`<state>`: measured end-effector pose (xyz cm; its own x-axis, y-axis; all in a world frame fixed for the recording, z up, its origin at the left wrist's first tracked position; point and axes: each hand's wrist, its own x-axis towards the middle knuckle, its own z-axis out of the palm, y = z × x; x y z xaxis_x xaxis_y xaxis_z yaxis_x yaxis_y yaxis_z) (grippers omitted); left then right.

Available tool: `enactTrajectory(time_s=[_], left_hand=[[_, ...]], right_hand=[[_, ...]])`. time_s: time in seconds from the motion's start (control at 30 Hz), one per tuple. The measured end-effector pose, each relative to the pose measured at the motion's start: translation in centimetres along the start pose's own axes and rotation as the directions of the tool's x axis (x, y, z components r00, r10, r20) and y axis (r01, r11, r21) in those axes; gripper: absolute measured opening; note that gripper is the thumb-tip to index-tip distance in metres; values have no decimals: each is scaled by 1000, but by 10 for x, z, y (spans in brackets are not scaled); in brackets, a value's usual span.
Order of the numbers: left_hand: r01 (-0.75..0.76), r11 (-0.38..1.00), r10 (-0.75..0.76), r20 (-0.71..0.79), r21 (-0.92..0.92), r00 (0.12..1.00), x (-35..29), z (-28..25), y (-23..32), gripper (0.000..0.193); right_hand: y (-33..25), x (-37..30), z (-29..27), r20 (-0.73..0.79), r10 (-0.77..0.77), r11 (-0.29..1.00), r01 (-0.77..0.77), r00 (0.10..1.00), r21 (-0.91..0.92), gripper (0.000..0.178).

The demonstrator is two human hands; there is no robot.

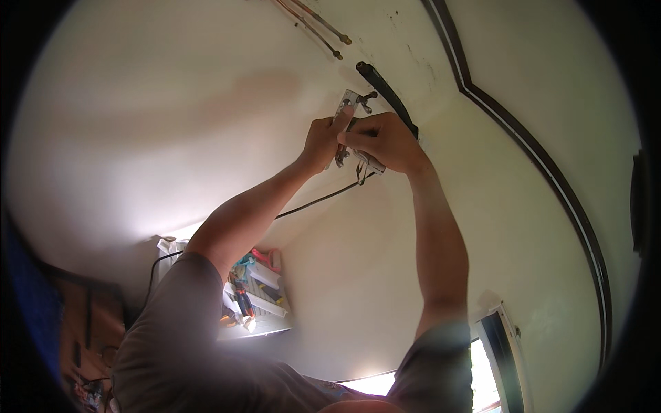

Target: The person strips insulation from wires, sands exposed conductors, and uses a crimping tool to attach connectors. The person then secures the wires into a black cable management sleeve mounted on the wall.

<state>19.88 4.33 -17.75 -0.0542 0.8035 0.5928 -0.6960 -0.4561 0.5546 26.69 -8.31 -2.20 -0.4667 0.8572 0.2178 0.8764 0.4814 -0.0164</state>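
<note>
Against the pale wall, both my hands are raised around a metal flaring tool (pixel 351 96), a silvery clamp bar with wing nuts. My left hand (pixel 321 143) wraps the bar from the left, its thumb lying along the upper face. From the right, my right hand (pixel 385 142) closes on the tool's lower part with bent fingers; the exact grip is hidden. One wing nut (pixel 367 104) sticks out at the upper right. A black-sleeved pipe (pixel 389 93) runs just above my right hand. Two thin copper pipes (pixel 313 27) with brass-coloured ends hang higher up.
A dark cable (pixel 320 199) crosses the wall below my hands. Lower left, a shelf-like white surface (pixel 265 303) holds several hand tools. Dark trim (pixel 544 165) curves down the right side. An open window (pixel 501 351) is at lower right, and brown boxes (pixel 86 310) stand far left.
</note>
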Motion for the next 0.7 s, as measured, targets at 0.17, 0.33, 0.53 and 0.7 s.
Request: enactTrajectory(time_s=[0.17,0.33,0.53,0.7], left_hand=[[63,998,-62,-11,23,998,-9,0,3,73],[79,986,-99,135,144,986,-3,-10,13,76],[208,945,-286,328,253,900,1,-59,21,83],[273,943,-315,244,190,917,-22,-110,18,84]], right_hand=[[35,7,-3,-140,143,990,-140,980,30,34],[32,-11,-12,-212,89,993,-104,973,-62,40],[9,-111,51,-556,236,943,-50,797,329,31],[6,-119,157,-110,422,641,-210,900,738,24]])
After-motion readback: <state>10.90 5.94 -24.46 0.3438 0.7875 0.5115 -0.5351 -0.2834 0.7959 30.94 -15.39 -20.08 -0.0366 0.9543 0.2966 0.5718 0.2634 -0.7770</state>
